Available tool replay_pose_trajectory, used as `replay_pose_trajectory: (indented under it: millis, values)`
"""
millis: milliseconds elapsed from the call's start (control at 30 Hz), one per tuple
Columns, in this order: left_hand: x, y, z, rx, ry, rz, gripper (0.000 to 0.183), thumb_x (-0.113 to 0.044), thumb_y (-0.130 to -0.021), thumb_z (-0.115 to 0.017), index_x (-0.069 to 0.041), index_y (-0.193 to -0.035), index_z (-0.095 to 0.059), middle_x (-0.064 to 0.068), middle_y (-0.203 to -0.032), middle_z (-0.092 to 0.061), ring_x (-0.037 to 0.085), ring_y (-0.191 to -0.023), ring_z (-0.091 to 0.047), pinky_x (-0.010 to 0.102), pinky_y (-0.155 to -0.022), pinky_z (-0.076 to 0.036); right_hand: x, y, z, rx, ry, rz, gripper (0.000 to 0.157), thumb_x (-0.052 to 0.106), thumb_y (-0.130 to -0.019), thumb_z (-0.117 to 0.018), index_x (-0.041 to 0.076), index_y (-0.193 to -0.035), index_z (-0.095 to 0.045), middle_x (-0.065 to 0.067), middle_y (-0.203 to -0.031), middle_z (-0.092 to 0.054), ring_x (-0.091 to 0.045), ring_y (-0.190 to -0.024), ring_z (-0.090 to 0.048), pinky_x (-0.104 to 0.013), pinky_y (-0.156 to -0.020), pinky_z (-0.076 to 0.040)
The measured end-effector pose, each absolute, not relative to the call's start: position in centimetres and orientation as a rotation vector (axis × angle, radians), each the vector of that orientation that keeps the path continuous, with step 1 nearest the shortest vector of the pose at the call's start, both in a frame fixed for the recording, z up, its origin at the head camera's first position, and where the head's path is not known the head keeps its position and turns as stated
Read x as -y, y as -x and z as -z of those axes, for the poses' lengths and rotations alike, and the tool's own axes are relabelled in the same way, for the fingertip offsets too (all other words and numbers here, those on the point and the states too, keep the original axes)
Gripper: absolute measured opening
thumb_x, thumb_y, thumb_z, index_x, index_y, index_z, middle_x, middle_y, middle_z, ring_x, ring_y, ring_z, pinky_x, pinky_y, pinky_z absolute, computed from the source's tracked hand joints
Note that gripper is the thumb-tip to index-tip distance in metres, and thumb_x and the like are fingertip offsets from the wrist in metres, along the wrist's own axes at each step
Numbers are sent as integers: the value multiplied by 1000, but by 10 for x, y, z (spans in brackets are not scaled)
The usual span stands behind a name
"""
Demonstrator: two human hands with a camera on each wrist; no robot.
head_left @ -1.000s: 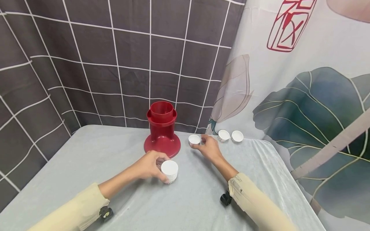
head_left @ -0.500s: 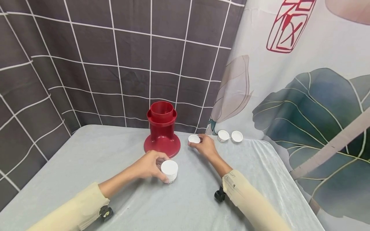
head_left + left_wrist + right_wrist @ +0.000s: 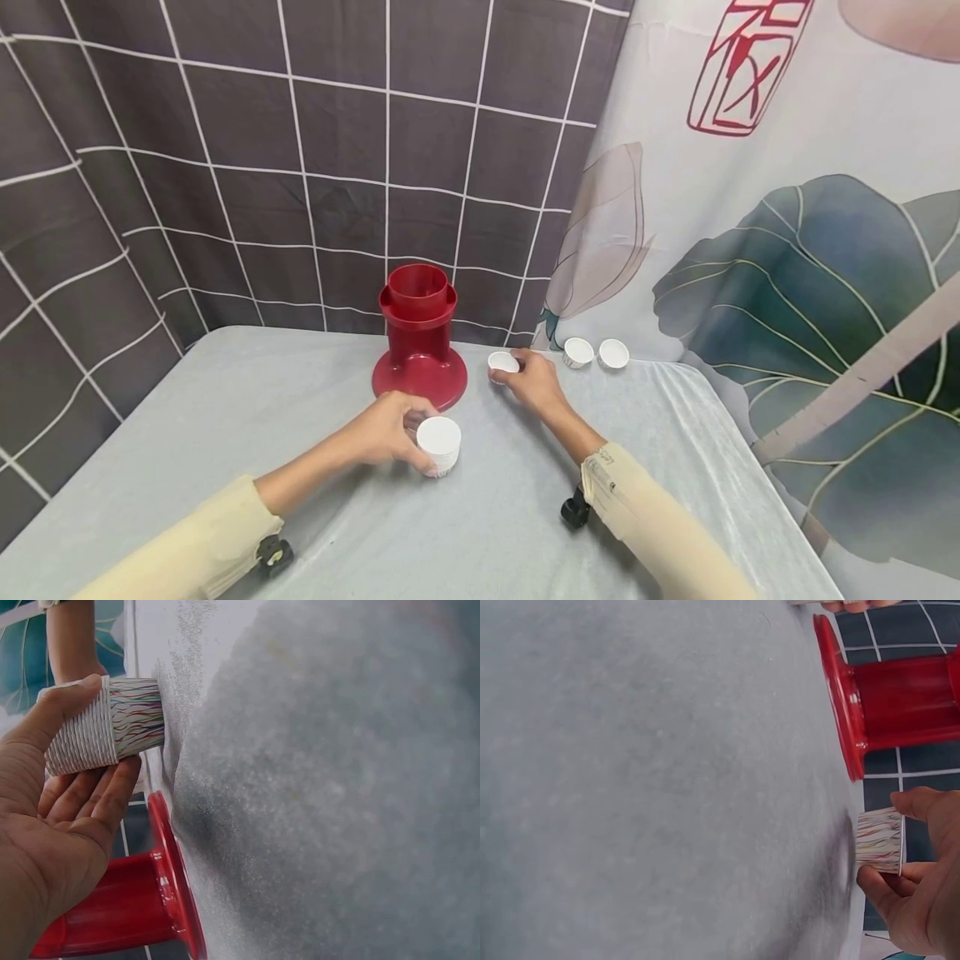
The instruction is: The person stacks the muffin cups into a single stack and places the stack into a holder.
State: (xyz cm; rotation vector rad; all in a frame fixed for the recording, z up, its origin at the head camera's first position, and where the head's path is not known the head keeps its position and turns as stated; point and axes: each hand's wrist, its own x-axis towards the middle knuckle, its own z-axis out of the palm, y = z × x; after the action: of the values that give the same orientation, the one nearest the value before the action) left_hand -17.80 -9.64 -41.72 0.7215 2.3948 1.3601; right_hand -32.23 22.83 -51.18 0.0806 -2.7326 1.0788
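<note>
My left hand [image 3: 396,433] grips a stack of white paper baking cups [image 3: 439,442] on the near middle of the table, thumb on one side and fingers on the other. In the left wrist view the nested rims of the stack [image 3: 82,735] form a ribbed band, and the lowest cup's wall carries thin coloured wavy lines. Farther back, my right hand [image 3: 536,382] pinches a single baking cup [image 3: 502,362] between thumb and fingers. The right wrist view shows this lined cup [image 3: 879,841] upright, its base close to the cloth.
A red plastic stand [image 3: 420,342] with a round base and a tube-shaped top rises at the back, between and behind the hands. Two more white cups, one [image 3: 578,352] beside another [image 3: 613,355], sit at the back right edge. Pale grey cloth covers the table [image 3: 247,417].
My right hand has shifted a little to the left and closed its fingers around the single cup. The left hand and its stack have stayed in place.
</note>
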Motion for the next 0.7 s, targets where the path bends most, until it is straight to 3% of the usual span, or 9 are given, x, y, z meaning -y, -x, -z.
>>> replay_pose_trajectory:
  millis: [500,700]
  values:
    - [97,177,416,-2383,-711,-1370,50,-11,-72,-105,-8,-117,-82,5,-111,-85,18,-101,-77,32,-89,-65,-223,288,490,2669,-190,-1035,67,48,-83,-93,6,-133,-81,-8,-108,-84,-17,-92,-71,-30,-79,-56]
    - [97,177,417,-2388,-715,-1367,50,-12,-72,-105,-8,-117,-82,5,-111,-85,18,-99,-77,32,-88,-65,-210,246,439,2661,-208,-1188,68,37,-86,-91,-7,-136,-75,-22,-119,-84,-32,-104,-78,-46,-92,-63]
